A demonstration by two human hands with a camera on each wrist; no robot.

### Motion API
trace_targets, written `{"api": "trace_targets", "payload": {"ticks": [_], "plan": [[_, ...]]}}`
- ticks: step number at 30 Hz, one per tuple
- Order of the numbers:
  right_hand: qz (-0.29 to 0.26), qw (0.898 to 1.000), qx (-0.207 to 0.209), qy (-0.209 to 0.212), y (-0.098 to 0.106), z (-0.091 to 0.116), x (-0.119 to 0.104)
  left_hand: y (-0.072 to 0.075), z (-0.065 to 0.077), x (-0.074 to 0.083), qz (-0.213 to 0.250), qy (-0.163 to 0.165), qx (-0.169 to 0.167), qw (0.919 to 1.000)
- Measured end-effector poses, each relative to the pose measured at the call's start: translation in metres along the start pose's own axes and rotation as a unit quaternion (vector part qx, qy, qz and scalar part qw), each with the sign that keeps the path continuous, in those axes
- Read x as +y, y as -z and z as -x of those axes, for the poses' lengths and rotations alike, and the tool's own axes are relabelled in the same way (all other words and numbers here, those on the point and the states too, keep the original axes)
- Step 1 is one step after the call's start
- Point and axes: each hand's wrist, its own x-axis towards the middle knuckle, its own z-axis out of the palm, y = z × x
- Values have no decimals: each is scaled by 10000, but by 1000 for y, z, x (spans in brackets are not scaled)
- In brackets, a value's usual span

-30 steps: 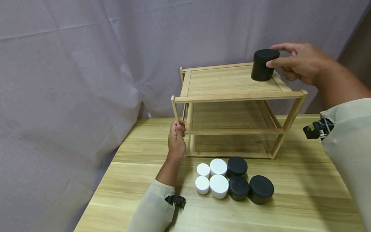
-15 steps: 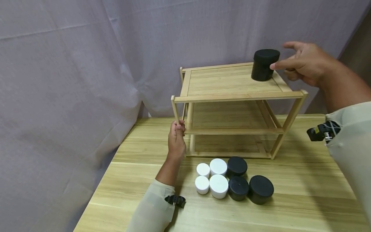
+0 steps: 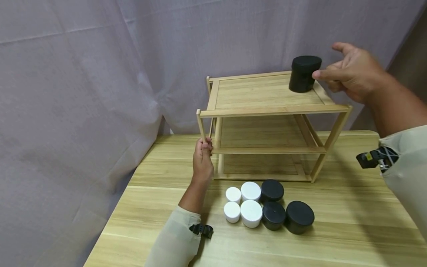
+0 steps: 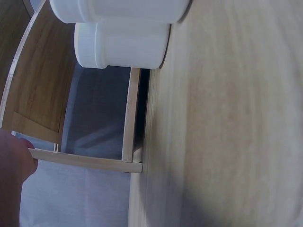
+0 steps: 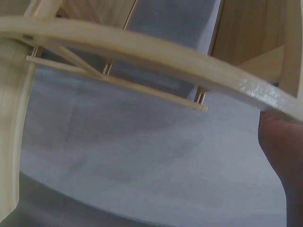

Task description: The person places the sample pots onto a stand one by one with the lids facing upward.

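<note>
My left hand (image 3: 202, 159) grips the front left leg (image 3: 201, 126) of a three-tier wooden rack (image 3: 250, 92). In the left wrist view, part of that hand (image 4: 14, 163) shows at the left edge beside the leg. A tall black lidded jar (image 3: 303, 78) stands upright at the right end of the top shelf. To its right is my right hand (image 3: 358, 74), index finger raised and thumb stretched toward the jar. The thumb tip overlaps the jar's edge; whether it touches, I cannot tell. In the right wrist view, only part of that hand (image 5: 281, 146) shows below the wooden rail (image 5: 156, 52).
In front of the rack, several white lidded jars (image 3: 251, 213) stand in two rows on the wooden table (image 3: 150, 211). Three black lidded jars (image 3: 300, 217) stand just right of them. A grey curtain (image 3: 100, 92) hangs behind and to the left.
My right hand has let go of the tall black jar, its index finger lifting away and the hand shifting slightly right. The jar stays on the top shelf; my left hand keeps its grip.
</note>
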Motion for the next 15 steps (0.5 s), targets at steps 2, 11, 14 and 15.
{"api": "trace_targets", "payload": {"ticks": [2, 11, 14, 15], "plan": [[256, 9995, 183, -74, -5, 3, -2, 0, 0, 0, 6, -18, -24, 10000], [1267, 9814, 1192, -817, -42, 17, -23, 2, -1, 2, -22, -54, 7, 10000], [1486, 9742, 1440, -899, -56, 24, -28, 2, -1, 2, -8, -26, 18, 10000], [1560, 9717, 1515, -920, -61, 27, -29, 2, -1, 2, 0, -23, 21, 10000]]}}
